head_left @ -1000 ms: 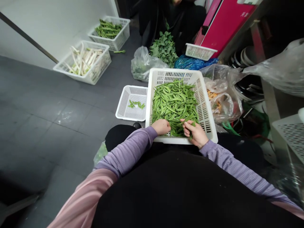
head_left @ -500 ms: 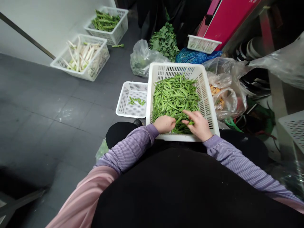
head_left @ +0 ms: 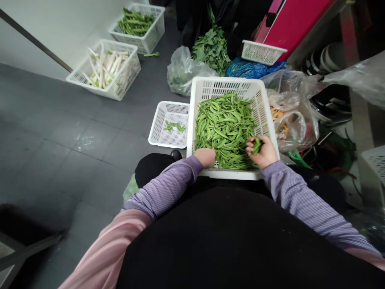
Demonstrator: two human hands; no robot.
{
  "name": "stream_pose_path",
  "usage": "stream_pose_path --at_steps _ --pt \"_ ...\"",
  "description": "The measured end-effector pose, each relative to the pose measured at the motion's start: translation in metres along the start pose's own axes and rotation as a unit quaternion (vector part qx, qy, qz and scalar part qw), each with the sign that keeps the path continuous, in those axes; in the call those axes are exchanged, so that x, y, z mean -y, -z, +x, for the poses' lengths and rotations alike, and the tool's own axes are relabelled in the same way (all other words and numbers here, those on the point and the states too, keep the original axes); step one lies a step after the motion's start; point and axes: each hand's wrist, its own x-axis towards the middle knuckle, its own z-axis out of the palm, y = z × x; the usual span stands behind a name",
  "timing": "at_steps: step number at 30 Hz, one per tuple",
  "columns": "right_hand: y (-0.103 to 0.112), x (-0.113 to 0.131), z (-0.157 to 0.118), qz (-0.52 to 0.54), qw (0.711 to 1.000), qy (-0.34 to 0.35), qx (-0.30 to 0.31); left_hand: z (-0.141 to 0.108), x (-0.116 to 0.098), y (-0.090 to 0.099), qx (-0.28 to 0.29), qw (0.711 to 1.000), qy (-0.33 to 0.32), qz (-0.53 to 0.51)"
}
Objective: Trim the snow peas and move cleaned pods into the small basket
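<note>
Left hand (head_left: 205,157) at near edge of pea pod pile (head_left: 225,128), fingers (head_left: 210,162) down among pods, grip can't tell. Right hand (head_left: 262,151) at pile's right edge, fingers (head_left: 251,146) curled round small bunch of pods (head_left: 257,146). Pile in large white basket (head_left: 228,82), on lap. Small white basket (head_left: 155,138) just left, few loose pods (head_left: 174,127) inside. Plastic bags (head_left: 293,116) just right. On floor (head_left: 60,120), farther out: basket of beans (head_left: 156,24), basket of white stalks (head_left: 134,66)
</note>
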Motion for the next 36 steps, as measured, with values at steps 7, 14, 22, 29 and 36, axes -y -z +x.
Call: stream_pose_path --at_steps 7,14,22,29,36 --pt "-0.008 -0.021 0.006 -0.599 0.745 0.095 0.279 0.003 0.004 0.001 -0.036 0.999 0.002 0.006" --pt "-0.044 -0.059 0.016 -0.833 0.305 0.151 0.436 0.007 0.006 0.002 -0.067 0.996 0.023 -0.055" --pt "-0.026 -0.052 0.022 -0.667 0.661 0.096 0.328 0.008 0.007 0.008 -0.104 0.987 0.017 -0.121" --pt "-0.007 -0.025 -0.016 -0.090 0.973 -0.148 0.154 0.002 -0.010 0.005 0.059 0.912 -0.020 -0.405" --pt "-0.014 -0.024 -0.031 -0.021 0.985 -0.145 0.094 0.000 -0.021 -0.005 0.030 0.891 -0.058 -0.450"
